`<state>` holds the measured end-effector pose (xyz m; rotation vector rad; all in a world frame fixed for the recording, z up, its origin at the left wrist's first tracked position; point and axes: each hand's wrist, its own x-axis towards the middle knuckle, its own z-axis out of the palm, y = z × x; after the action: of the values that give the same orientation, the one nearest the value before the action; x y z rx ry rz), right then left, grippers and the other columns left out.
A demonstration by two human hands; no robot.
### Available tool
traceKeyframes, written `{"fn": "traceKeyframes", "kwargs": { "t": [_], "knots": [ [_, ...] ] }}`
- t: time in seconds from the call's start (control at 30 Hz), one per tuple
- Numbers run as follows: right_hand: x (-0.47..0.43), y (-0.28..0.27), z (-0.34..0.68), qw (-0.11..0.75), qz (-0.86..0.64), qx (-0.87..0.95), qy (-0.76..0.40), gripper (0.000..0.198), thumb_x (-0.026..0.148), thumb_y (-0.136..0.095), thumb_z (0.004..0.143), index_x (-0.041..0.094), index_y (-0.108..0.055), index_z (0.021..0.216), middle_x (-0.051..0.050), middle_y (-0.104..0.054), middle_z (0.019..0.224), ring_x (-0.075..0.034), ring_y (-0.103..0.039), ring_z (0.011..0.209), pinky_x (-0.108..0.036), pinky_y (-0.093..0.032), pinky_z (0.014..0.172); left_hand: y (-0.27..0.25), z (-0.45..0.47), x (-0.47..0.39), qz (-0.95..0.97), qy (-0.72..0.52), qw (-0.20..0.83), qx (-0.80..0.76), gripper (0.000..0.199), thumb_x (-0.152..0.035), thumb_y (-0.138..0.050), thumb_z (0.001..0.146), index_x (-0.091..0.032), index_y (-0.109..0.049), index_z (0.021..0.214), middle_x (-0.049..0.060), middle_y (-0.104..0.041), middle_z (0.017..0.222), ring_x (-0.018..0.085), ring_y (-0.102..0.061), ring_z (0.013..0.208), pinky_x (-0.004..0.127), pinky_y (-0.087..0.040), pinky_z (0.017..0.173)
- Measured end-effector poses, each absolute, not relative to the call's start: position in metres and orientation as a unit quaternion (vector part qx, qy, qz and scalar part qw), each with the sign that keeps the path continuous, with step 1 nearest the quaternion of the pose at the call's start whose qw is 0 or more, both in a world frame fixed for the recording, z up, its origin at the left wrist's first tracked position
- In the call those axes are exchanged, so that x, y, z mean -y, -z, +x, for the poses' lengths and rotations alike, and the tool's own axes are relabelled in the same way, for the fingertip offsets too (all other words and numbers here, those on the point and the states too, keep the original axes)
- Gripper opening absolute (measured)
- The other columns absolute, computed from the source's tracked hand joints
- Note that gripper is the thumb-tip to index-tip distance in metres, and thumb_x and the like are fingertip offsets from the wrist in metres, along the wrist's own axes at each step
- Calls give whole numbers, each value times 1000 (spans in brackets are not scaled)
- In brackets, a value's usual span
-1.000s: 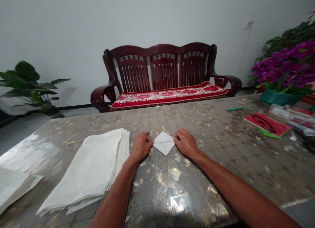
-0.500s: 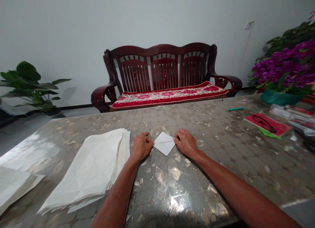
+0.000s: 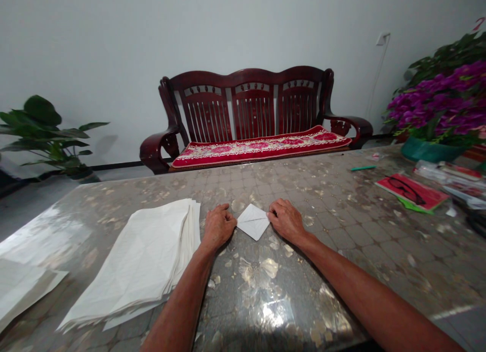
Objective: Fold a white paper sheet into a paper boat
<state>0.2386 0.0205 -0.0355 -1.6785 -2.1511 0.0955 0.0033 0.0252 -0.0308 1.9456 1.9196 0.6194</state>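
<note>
A small white folded paper [image 3: 252,222] lies on the table in a diamond shape, with a crease line running across its middle. At its left corner my left hand [image 3: 219,225] pinches the edge between thumb and curled fingers. My right hand [image 3: 285,219] grips the opposite corner in the same way, its fingers bent over. Both hands rest low, close to the tabletop. To the left of my left forearm sits a stack of white paper sheets [image 3: 140,256], with faint creases on its top sheet.
More paper [image 3: 26,286] lies at the left edge of the patterned table [image 3: 322,301]. On the right are a green pen [image 3: 363,168], glasses [image 3: 408,189] on a red booklet [image 3: 433,196], and purple flowers [image 3: 440,101] in a teal pot [image 3: 431,149]. Beyond stands a wooden bench [image 3: 252,109].
Hands and folded paper hold almost the same position. Only a very slight shift of the whole view shows.
</note>
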Motion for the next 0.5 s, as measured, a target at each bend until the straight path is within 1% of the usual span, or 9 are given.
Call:
{"fn": "traceKeyframes", "kwargs": {
  "t": [0.13, 0.23, 0.37, 0.5],
  "knots": [
    [-21, 36, 239, 203, -601, 772, -34, 11, 22, -58, 93, 20, -66, 86, -6, -67, 97, -20, -55, 96, -29, -37, 80, 30, 2, -26, 684, -222, 166, -675, 13, -12, -63, 73, -18, -67, 62, 11, -64, 138, 29, -54, 131, 45, -34, 115],
    [-21, 36, 238, 202, -603, 771, -32, 11, 22, -58, 93, 20, -66, 86, -5, -66, 97, -20, -55, 94, -29, -37, 79, 32, 0, -26, 687, -219, 170, -671, 10, -14, -66, 75, -17, -69, 66, 13, -62, 141, 31, -53, 133, 48, -33, 115],
    [-20, 35, 239, 203, -601, 772, -36, 10, 22, -59, 93, 20, -66, 87, -5, -66, 98, -20, -55, 95, -29, -37, 80, 33, -5, -24, 696, -226, 174, -659, 2, -17, -70, 77, -17, -72, 78, 15, -61, 141, 30, -49, 138, 50, -31, 116],
    [-20, 33, 240, 203, -596, 775, -48, 9, 23, -60, 94, 19, -66, 88, -5, -66, 99, -20, -55, 96, -29, -38, 81, 34, -9, -22, 706, -223, 178, -649, 9, -17, -69, 79, -18, -73, 87, 15, -57, 144, 30, -45, 142, 51, -30, 117]
  ]
}}
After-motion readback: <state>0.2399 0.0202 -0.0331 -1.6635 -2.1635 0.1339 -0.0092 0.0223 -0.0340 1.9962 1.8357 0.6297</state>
